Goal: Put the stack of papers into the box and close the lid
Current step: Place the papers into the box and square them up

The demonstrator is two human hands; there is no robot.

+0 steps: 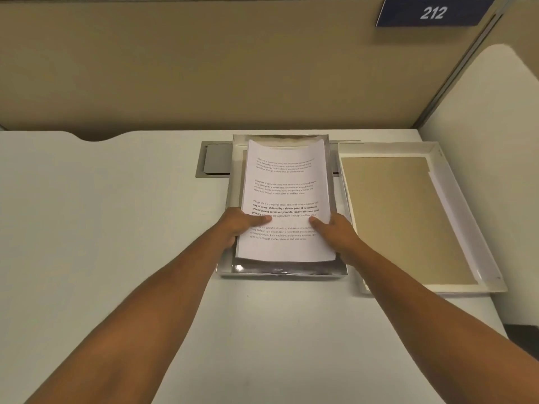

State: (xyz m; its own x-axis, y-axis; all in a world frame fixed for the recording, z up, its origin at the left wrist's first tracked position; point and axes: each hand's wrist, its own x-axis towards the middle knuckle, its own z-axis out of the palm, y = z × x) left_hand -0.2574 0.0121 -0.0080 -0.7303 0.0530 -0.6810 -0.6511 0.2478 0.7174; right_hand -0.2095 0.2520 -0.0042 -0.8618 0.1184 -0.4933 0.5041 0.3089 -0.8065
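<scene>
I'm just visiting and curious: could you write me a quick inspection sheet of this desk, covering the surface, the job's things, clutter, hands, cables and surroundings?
Surface: pale desk with a grey hatch set into it.
Job's things: stack of papers held over the open box; lid lies upside down, right of the box.
Clutter: nothing seen.
Hands: left hand and right hand grip the stack's near sides, thumbs on top.
Cables: nothing seen.
Surroundings: tan partition behind; blue sign reading 212.
</scene>
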